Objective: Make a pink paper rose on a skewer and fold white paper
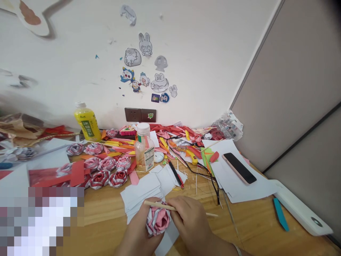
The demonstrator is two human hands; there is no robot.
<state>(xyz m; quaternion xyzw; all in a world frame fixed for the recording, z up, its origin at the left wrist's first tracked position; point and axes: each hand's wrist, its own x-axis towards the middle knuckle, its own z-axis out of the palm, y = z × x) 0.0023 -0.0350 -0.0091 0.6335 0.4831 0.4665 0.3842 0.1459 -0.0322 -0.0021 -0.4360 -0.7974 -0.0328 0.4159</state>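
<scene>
A pink and white paper rose (159, 220) sits in my left hand (142, 227), whose fingers are wrapped round its side and underside. My right hand (190, 218) is closed on a thin wooden stick (157, 205), which lies across the rose's upper edge and pokes out past my knuckles on the right. Under both hands are stacked white paper sheets (141, 193). Several finished paper roses (108, 163) in pink, red and white lie to the left on the wooden table (101, 217).
Behind my hands stand a yellow drink bottle (87, 122) and a clear bottle (145, 149). Coloured paper strips (170, 135) run along the wall. A pen (176, 174), a yellow cutter (192, 156), a phone (239, 168) and a long white device (301, 209) lie towards the right.
</scene>
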